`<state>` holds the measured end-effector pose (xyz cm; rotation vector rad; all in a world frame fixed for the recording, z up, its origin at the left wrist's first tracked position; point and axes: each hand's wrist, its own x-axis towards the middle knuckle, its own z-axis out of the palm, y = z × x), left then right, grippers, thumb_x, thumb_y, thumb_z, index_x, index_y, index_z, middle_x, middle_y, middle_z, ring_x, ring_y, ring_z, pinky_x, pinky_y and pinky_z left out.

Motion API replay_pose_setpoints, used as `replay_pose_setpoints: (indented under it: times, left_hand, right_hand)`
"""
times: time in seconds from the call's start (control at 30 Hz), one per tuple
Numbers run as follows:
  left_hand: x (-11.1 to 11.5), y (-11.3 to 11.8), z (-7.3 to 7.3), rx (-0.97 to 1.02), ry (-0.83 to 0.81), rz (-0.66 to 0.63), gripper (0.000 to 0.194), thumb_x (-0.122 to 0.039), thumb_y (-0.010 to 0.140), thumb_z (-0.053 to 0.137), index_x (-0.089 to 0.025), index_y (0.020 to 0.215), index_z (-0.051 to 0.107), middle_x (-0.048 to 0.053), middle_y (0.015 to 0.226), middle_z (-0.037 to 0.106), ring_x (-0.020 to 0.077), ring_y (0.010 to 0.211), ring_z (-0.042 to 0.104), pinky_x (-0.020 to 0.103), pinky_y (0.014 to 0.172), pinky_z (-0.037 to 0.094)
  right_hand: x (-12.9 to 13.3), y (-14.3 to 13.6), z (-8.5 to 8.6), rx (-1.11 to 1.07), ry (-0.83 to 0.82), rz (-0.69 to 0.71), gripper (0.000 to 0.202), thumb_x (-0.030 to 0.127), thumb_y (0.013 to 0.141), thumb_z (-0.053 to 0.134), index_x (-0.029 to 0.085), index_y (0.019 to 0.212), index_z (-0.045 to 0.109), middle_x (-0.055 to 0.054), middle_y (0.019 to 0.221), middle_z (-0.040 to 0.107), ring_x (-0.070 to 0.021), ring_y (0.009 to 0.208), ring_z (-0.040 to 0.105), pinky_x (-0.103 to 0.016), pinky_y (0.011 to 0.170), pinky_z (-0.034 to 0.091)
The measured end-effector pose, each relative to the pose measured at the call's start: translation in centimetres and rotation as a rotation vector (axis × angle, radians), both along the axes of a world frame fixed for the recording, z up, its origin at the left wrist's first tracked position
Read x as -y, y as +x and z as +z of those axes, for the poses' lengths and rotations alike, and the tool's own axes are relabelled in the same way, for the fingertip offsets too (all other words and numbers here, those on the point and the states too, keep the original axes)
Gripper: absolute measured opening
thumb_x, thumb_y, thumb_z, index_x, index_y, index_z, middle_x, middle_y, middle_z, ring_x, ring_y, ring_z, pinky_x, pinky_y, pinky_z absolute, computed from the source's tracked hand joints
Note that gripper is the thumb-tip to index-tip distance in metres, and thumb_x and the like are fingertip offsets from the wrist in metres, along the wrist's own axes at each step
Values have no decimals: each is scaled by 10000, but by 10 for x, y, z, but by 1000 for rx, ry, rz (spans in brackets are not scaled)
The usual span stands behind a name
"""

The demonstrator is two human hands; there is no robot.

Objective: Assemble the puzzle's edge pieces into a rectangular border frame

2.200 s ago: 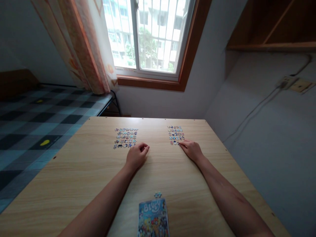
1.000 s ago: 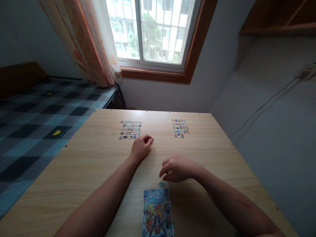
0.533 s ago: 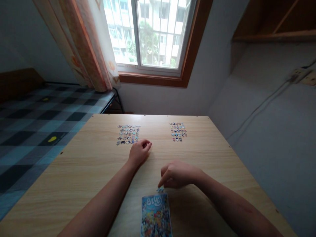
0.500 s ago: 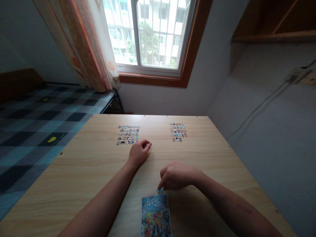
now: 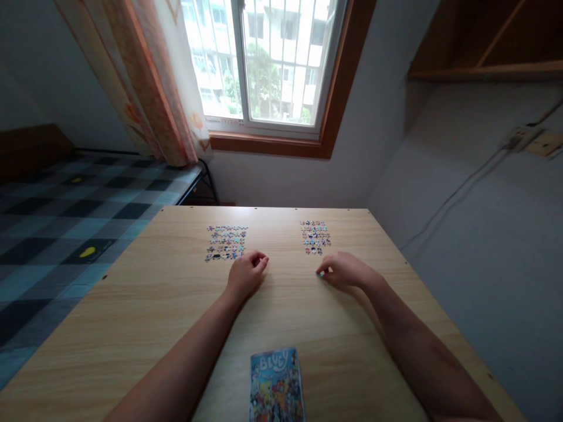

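Puzzle pieces [image 5: 226, 241] form jagged rows on the woodgrain tabletop [image 5: 281, 310].

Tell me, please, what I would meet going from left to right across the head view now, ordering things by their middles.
Bed → left group of puzzle pieces → left hand → BLUEY-printed item → right group of puzzle pieces → right hand → wall sockets.

Away from the Bluey pack [image 5: 277, 387] swings the right hand [image 5: 345, 269] — out now just below the right puzzle rows [image 5: 314, 235] — a bluish piece [image 5: 319, 274] carried along.
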<state>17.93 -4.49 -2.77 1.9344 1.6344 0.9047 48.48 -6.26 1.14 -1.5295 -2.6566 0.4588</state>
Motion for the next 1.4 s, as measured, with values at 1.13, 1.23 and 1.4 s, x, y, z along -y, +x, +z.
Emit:
replay_pose_setpoints:
  times: [1.13,1.23,1.4]
  left_hand:
    - [-1,0,0,-23,-12,8,274,-407,834,556,-201,793,731,-1,619,628,159,612,569,274,618,371]
    - [-2,0,-1,-26,-17,4,277,-412,834,555,-201,800,731,-1,621,628,159,608,565,274,610,366]
    - [-3,-2,-4,-27,-1,8,269,-402,833,556,-201,795,730,-3,614,622,157,603,562,272,607,366]
  right_hand:
    - [-36,37,-69,-566,430,-422,274,383,910,580,200,948,780,-70,886,754,-178,683,621,-300,715,491]
    - [-37,40,-69,-651,465,-481,377,461,933,534,181,787,740,-73,796,711,-181,672,591,-304,701,470]
    - [-40,43,-70,-776,449,-534,569,598,920,485,217,500,518,-48,636,608,-190,693,583,-298,716,451]
